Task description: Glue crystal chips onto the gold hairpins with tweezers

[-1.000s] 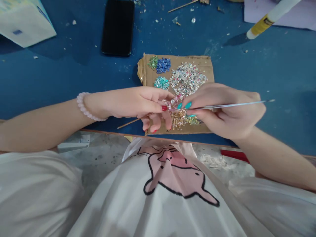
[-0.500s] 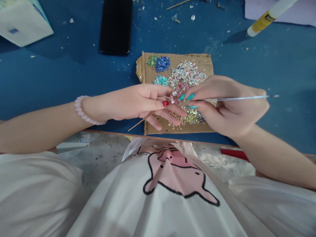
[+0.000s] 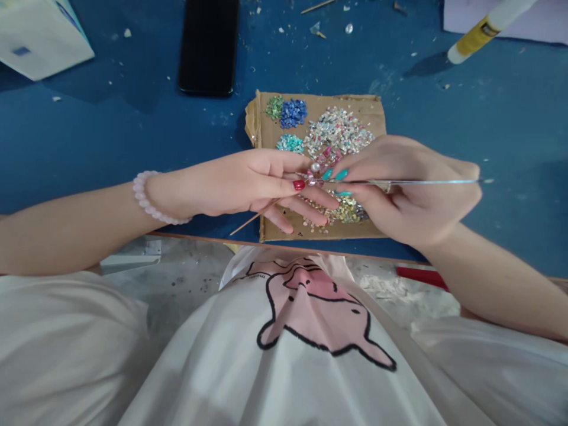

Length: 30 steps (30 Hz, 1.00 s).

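Note:
Between thumb and forefinger, my left hand (image 3: 261, 183) pinches a small pink ornament (image 3: 316, 168) with a pearl-like bead on it. A thin wooden stick (image 3: 248, 223) sticks out below that hand, its other end hidden by the fingers. My right hand (image 3: 408, 189) is closed around a slim metal tool (image 3: 426, 182), whose tip touches or nearly touches the ornament; its exact kind does not show. Under both hands lies a piece of cardboard (image 3: 319, 102) bearing heaps of tiny chips: blue chips (image 3: 293, 113), green chips (image 3: 274, 107), turquoise chips (image 3: 290, 143), pale mixed chips (image 3: 339, 130) and yellowish chips (image 3: 348, 210).
A black phone (image 3: 208, 47) lies beyond the cardboard to the left. At the far left stands a white box (image 3: 44, 38). A white tube with a yellow band (image 3: 477, 40) is at the far right near a lilac sheet (image 3: 545, 22). Crumbs dot the blue table (image 3: 133, 118).
The rear end of the metal tool has dipped slightly towards me, and its tip has moved a little at the ornament. Both hands keep their grip.

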Motion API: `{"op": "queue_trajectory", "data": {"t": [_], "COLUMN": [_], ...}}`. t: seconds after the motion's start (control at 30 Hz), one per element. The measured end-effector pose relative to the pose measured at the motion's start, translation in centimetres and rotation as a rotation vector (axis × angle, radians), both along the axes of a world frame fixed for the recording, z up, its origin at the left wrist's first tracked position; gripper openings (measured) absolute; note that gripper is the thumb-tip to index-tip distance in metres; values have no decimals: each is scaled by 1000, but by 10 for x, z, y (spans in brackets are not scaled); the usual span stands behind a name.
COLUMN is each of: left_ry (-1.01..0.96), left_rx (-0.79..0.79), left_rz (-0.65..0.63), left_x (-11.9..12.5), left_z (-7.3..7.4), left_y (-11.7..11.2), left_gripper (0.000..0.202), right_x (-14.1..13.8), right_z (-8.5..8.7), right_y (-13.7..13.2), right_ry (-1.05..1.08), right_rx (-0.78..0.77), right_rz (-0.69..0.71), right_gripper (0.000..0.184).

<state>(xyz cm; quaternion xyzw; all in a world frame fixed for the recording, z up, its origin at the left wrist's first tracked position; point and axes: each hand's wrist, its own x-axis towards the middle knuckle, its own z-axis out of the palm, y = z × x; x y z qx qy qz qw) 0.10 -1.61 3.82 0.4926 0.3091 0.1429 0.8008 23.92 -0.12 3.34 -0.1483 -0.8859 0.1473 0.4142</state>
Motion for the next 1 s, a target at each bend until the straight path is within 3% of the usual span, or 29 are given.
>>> {"op": "queue_trajectory", "data": {"t": [0.63,1.0], "left_ry": [-45,-73], "left_rx": [-23,-6], "left_rz": [18,-20], "left_x": [-1,-3], "left_z": [2,5], "left_y": [0,0], "left_gripper": [34,32], "right_x": [1,0], "right_z": [1,-2], "right_y": [-2,-1], "right_ry": [-34,24], "right_rx": [-48,21], "right_rz": [-20,-19], "right_gripper": [17,15]}}
